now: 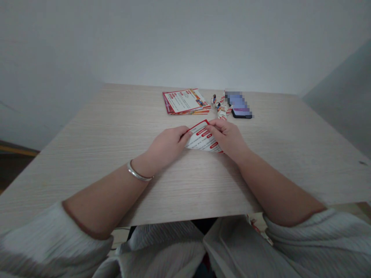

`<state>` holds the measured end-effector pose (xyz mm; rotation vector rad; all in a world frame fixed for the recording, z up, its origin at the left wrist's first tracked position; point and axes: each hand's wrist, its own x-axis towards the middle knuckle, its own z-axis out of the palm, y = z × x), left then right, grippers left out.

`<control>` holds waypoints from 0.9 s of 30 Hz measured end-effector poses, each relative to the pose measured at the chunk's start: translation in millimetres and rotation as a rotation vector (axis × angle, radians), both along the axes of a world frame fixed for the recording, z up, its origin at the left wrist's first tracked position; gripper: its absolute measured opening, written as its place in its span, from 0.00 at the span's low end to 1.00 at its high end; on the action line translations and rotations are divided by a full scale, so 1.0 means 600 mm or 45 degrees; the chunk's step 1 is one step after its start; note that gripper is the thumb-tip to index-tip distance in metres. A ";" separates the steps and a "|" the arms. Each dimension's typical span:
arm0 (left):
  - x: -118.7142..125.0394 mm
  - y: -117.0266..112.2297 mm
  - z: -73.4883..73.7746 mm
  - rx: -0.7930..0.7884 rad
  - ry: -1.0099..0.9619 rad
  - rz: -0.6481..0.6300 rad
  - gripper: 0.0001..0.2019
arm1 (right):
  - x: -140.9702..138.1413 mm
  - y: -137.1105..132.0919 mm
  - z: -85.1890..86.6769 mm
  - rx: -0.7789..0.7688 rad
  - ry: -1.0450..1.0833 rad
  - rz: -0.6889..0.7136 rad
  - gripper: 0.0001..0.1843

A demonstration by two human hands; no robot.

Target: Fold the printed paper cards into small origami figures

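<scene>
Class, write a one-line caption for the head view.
Both hands, left hand and right hand, pinch a red-and-white leaflet on a wooden table.

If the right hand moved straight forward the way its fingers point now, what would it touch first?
Probably the small folded paper pieces just beyond the right hand, which grips a leaflet; the phone lies slightly right. Depth is uncertain.

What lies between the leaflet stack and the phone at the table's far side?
In the head view, small folded paper pieces lie between the leaflet stack and the phone.
</scene>
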<state>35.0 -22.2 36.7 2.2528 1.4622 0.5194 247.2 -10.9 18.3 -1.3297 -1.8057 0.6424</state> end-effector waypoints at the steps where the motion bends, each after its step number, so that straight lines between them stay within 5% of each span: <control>1: 0.000 -0.001 0.000 0.001 0.009 0.006 0.21 | 0.000 0.000 0.000 0.000 -0.001 0.007 0.10; 27: 0.001 0.003 -0.005 -0.015 0.002 -0.069 0.20 | -0.001 0.004 -0.002 0.049 -0.003 -0.050 0.12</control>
